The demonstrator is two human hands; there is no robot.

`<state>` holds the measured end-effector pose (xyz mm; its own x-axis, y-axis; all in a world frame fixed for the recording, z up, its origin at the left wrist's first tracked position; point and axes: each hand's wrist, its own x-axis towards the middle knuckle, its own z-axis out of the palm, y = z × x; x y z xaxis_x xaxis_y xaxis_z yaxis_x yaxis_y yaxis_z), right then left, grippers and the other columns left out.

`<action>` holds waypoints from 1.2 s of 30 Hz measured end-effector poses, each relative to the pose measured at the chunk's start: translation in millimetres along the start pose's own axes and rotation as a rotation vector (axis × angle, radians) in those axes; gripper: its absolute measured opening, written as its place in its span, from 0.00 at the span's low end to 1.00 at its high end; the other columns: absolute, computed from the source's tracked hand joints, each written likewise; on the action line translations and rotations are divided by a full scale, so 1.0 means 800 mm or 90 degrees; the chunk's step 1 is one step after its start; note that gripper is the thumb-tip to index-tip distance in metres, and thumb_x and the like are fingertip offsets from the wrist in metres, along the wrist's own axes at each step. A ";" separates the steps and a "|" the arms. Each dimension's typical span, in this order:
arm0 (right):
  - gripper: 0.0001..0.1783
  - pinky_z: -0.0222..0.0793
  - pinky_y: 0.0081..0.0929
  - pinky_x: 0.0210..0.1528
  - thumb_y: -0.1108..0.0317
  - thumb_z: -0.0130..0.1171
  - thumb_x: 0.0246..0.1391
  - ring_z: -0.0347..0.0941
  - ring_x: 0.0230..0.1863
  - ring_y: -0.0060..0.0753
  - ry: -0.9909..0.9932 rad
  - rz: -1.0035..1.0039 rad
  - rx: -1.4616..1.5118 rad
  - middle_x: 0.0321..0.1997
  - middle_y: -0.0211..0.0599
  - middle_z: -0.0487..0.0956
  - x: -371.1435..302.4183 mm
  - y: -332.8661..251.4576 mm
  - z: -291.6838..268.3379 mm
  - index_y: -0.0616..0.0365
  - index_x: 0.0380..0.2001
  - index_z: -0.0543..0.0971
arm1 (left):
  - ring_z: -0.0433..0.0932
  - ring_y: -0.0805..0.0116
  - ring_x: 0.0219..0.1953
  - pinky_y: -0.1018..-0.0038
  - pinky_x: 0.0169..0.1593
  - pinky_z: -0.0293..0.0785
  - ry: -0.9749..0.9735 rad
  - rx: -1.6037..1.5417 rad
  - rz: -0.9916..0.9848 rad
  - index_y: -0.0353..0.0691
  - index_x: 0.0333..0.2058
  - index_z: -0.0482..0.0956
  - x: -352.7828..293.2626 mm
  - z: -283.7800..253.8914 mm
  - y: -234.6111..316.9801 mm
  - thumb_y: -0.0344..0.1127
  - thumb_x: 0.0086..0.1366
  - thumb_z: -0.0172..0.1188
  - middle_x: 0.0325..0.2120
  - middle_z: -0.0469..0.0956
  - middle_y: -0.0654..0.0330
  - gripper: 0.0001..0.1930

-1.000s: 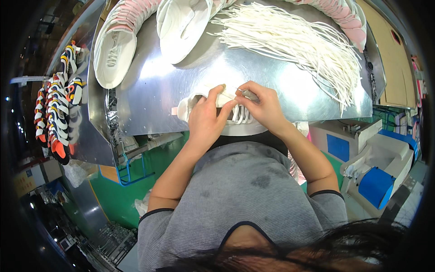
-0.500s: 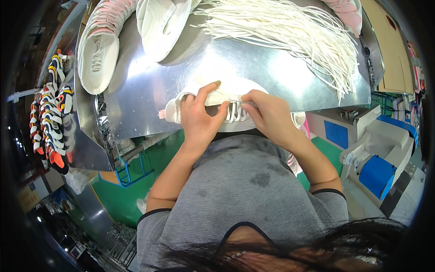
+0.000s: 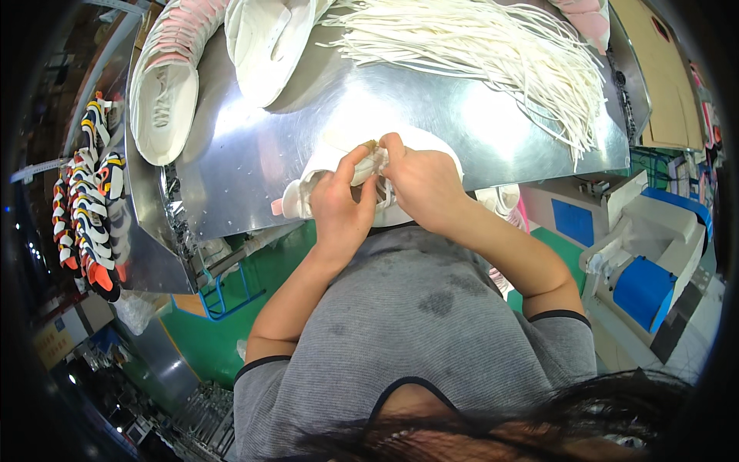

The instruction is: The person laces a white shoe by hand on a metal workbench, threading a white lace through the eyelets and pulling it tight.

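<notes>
One white sneaker (image 3: 327,160) lies at the near edge of a metal worktable (image 3: 250,181).
The left hand (image 3: 341,199) grips its upper; the right hand (image 3: 422,183) bends its fingertips to the lacing, their hold unclear. Loose white laces (image 3: 469,46) lie heaped beyond.

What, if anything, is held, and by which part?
A white low sneaker with a pink heel tab: left hand grips beside its opening; right hand at its white laces, exact hold hidden.
</notes>
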<state>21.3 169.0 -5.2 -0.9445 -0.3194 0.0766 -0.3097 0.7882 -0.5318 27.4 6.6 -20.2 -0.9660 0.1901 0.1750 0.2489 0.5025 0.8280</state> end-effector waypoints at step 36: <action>0.06 0.69 0.42 0.29 0.67 0.53 0.64 0.77 0.29 0.48 0.029 0.051 0.116 0.29 0.40 0.80 -0.031 0.017 -0.037 0.57 0.34 0.72 | 0.76 0.83 0.31 0.82 0.35 0.73 -0.059 -0.243 -0.202 0.33 0.56 0.75 0.013 -0.007 0.007 0.22 0.64 0.60 0.35 0.81 0.60 0.21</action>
<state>37.4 203.7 10.7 -0.9706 -0.2319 0.0639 -0.2123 0.7010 -0.6808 18.6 6.7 -10.7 -0.9754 0.1606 -0.1512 -0.1164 0.2073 0.9713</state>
